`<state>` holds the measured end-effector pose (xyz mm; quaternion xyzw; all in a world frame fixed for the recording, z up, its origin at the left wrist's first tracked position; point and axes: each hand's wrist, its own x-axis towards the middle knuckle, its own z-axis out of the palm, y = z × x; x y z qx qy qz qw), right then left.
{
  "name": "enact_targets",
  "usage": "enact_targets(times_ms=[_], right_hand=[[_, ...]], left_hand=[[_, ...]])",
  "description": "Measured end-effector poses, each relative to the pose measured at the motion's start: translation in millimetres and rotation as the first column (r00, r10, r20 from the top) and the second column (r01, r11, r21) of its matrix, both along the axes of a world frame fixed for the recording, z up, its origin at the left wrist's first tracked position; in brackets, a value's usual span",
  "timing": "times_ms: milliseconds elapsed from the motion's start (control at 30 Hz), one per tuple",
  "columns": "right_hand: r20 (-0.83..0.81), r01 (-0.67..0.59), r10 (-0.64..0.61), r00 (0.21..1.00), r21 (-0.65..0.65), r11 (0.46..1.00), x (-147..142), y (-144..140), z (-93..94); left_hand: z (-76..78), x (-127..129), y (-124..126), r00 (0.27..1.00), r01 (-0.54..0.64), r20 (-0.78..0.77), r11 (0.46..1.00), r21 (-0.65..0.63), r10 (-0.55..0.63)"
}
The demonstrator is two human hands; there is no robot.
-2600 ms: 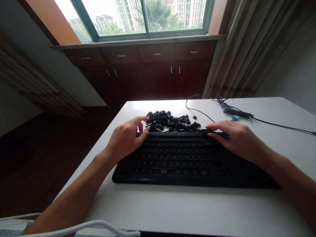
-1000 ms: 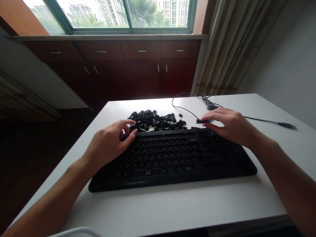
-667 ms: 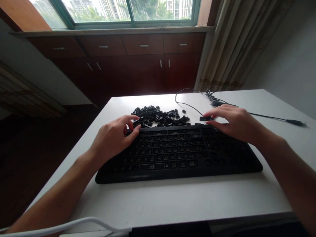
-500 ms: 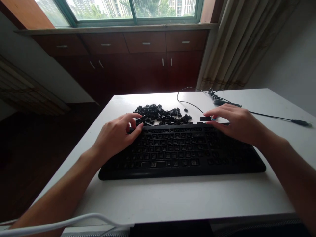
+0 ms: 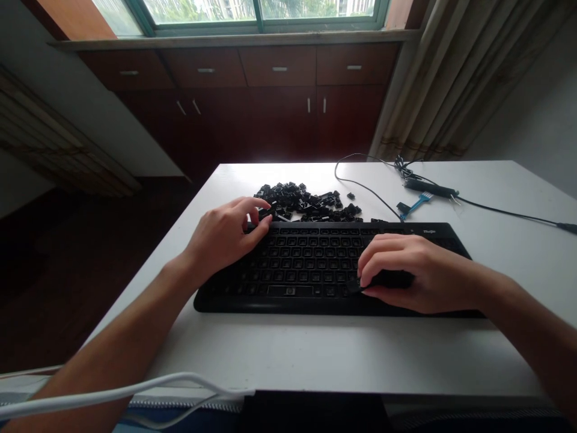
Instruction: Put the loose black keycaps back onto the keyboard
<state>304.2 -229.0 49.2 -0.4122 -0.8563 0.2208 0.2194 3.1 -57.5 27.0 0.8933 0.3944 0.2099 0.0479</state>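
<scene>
A black keyboard [image 5: 315,264] with most keycaps off lies on the white table [image 5: 324,361]. Just behind its rear edge sits a pile of loose black keycaps [image 5: 306,204]. My left hand [image 5: 223,237] grips the keyboard's upper left corner, thumb on top and fingers curled over the rear edge next to the pile. Over the lower right rows, my right hand [image 5: 415,273] is curled down on a long black keycap [image 5: 387,279], which it holds against the keyboard. The fingers hide most of that keycap.
A small blue brush [image 5: 417,204] and a black stick-shaped tool [image 5: 430,189] lie behind the keyboard's right end, among a black cable [image 5: 505,211] running to the right. A white cord [image 5: 135,394] crosses the near table edge. Dark wooden cabinets [image 5: 279,102] stand under the window.
My right hand has come back from behind the keyboard's rear edge to its lower right rows, carrying the long keycap. The blue brush is now uncovered. My left hand has stayed put.
</scene>
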Motion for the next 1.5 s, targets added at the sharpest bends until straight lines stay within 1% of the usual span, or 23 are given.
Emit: enact_targets(times_ms=[100, 267, 467, 567, 633, 700, 767, 800, 867, 933, 1033, 1133, 1300, 1500], right_hand=[[0.056, 0.013, -0.012, 0.998, -0.011, 1.0, 0.8, -1.4, 0.4], [0.097, 0.074, -0.065, 0.993, -0.09, 0.993, 3.4, -4.1, 1.2], [0.09, 0.055, -0.044, 0.995, -0.118, 0.992, 1.6, -3.8, 1.8], [0.074, 0.095, -0.085, 0.994, -0.129, 0.987, 7.2, -1.9, 5.3], [0.048, 0.167, -0.164, 0.985, -0.077, 0.983, 18.2, 1.1, 8.4], [0.017, 0.279, -0.28, 0.96, 0.033, 0.96, 35.0, 5.1, 11.0], [-0.006, 0.408, -0.412, 0.911, 0.152, 0.9, 55.1, 8.6, 12.4], [0.018, 0.45, -0.461, 0.887, 0.192, 0.872, 65.2, 9.9, 12.4], [0.084, 0.488, -0.523, 0.848, 0.26, 0.833, 82.6, 11.5, 11.3], [0.134, 0.502, -0.553, 0.822, 0.287, 0.816, 94.5, 12.2, 9.3], [0.149, 0.506, -0.558, 0.816, 0.279, 0.816, 101.2, 13.0, 6.6], [0.168, 0.492, -0.544, 0.822, 0.271, 0.827, 99.9, 14.1, 4.2], [0.189, 0.47, -0.517, 0.835, 0.242, 0.849, 92.2, 14.7, 0.8], [0.185, 0.454, -0.492, 0.851, 0.213, 0.865, 77.7, 14.1, 3.2]], left_hand=[[0.5, -0.3, -0.2, 1.0, 0.003, -0.005, 1.0, 0.004, -0.003], [0.9, -0.2, 0.1, 1.0, 0.005, -0.008, 1.0, 0.01, -0.005], [1.5, -0.2, 0.2, 1.0, 0.001, -0.027, 1.0, 0.011, -0.001], [1.5, -0.2, -0.2, 1.0, 0.002, -0.03, 1.0, 0.01, -0.002], [0.7, -0.3, -0.2, 1.0, 0.003, -0.029, 1.0, 0.012, -0.003], [-0.8, -0.7, 0.3, 0.999, 0.001, -0.032, 1.0, 0.02, -0.001], [-2.7, -1.3, 1.5, 0.999, 0.003, -0.037, 0.999, 0.038, -0.002], [-3.5, -1.6, 2.1, 0.999, 0.009, -0.037, 0.999, 0.043, -0.007], [-4.6, -2.3, 3.3, 0.999, 0.02, -0.034, 0.999, 0.048, -0.018], [-4.9, -2.8, 4.1, 0.999, 0.024, -0.034, 0.999, 0.049, -0.022], [-5.1, -3.2, 4.4, 0.999, 0.02, -0.042, 0.998, 0.055, -0.018], [-5.6, -3.4, 4.7, 0.999, 0.02, -0.041, 0.998, 0.058, -0.017], [-6.3, -3.7, 5.4, 0.999, 0.024, -0.043, 0.999, 0.043, -0.023], [-6.5, -3.4, 6.0, 0.999, 0.023, -0.031, 0.999, 0.04, -0.022]])
